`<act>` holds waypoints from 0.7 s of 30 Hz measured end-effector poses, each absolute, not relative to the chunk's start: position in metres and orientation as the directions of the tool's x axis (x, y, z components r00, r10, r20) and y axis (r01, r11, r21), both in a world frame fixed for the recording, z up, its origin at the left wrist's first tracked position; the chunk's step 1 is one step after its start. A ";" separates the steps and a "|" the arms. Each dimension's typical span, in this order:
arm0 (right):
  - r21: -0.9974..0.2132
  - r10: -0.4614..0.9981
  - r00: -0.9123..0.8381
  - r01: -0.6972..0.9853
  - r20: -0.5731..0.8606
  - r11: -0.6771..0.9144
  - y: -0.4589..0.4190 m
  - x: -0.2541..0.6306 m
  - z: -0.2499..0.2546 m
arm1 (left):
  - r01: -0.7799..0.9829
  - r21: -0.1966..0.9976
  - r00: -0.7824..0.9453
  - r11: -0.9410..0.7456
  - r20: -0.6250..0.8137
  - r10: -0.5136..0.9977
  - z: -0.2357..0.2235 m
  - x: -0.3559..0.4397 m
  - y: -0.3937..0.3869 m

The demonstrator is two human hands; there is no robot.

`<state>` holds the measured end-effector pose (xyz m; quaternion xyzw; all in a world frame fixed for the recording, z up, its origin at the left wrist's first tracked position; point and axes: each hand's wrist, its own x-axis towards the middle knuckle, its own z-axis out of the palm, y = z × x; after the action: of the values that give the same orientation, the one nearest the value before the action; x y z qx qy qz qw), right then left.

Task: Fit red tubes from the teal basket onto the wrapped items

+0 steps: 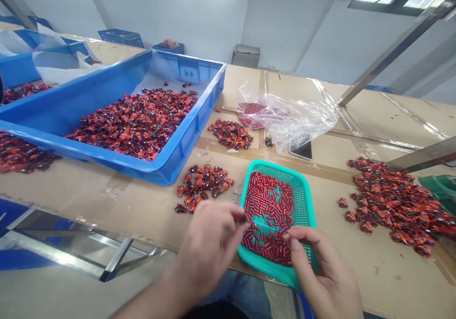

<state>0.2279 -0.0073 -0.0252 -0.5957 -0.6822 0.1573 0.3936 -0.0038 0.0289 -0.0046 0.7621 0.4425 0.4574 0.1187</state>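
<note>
The left hand (210, 243) pinches a dark-red piece (240, 217) beside the basket (310, 205) of red tubes (270, 200). The right hand's (326, 274) thumb and forefinger close narrowly over the basket; whether they grip a tube is unclear. Behind lie a phone (301, 149) and plastic bag (302, 119); a blue crate (178, 153) stands left, a metal post (423, 154) right.

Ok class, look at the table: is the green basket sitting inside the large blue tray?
No, the green basket sits on the table, apart from the large blue tray.
</note>
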 end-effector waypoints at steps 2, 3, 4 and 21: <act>-0.683 0.931 0.014 0.684 0.365 0.257 -0.006 0.227 -0.027 | 0.635 0.588 0.185 -0.500 0.513 0.838 -0.009 -0.009 0.073; -0.684 0.929 0.015 0.681 0.370 0.261 -0.005 0.227 -0.028 | 0.657 0.586 0.187 -0.474 0.483 0.855 -0.010 -0.010 0.098; -0.687 0.928 0.018 0.677 0.373 0.263 -0.004 0.227 -0.029 | 0.681 0.580 0.188 -0.447 0.452 0.872 -0.010 -0.011 0.125; -0.793 0.920 0.127 0.559 0.370 0.242 -0.004 0.208 -0.035 | 0.822 0.151 0.531 -0.549 0.144 0.835 -0.021 -0.013 0.119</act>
<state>0.2079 -0.0037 -0.0352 -0.5852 -0.6321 0.1917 0.4704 -0.0134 0.1187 -0.0206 0.8743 0.4740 0.0999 0.0324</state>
